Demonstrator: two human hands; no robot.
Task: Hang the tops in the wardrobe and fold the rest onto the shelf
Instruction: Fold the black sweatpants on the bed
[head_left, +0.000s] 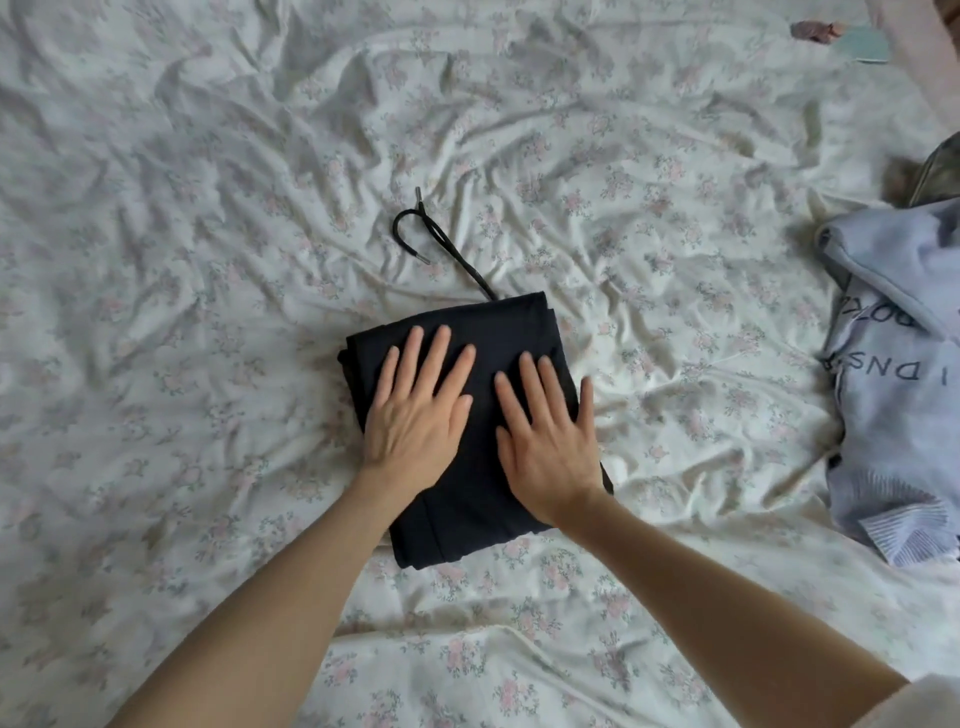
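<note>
- The bed (208, 260) fills the view under a wrinkled floral sheet; it is soft and gives under any press.
- A pale blue sweatshirt (893, 374) lies crumpled at 3 o'clock, well apart from the hands; it looks like a top for a hanger.
- The folded dark trousers (467, 499) sit at the centre of the bed as a compact rectangle. The long axis runs from 6 to 12 o'clock, tilted slightly; the drawstring end points to 12.
- The bundle looks soft, light and limp, so it would likely sag or unfold if pinched at one corner. Sliding both palms under the long sides seems safest.
- The left hand (415, 410) and right hand (545, 447) rest flat on top, fingers (434, 358) spread apart, clamping nothing.
- The drawstring (441, 244) trails loose toward 11 o'clock; it should be tucked in before lifting.
</note>
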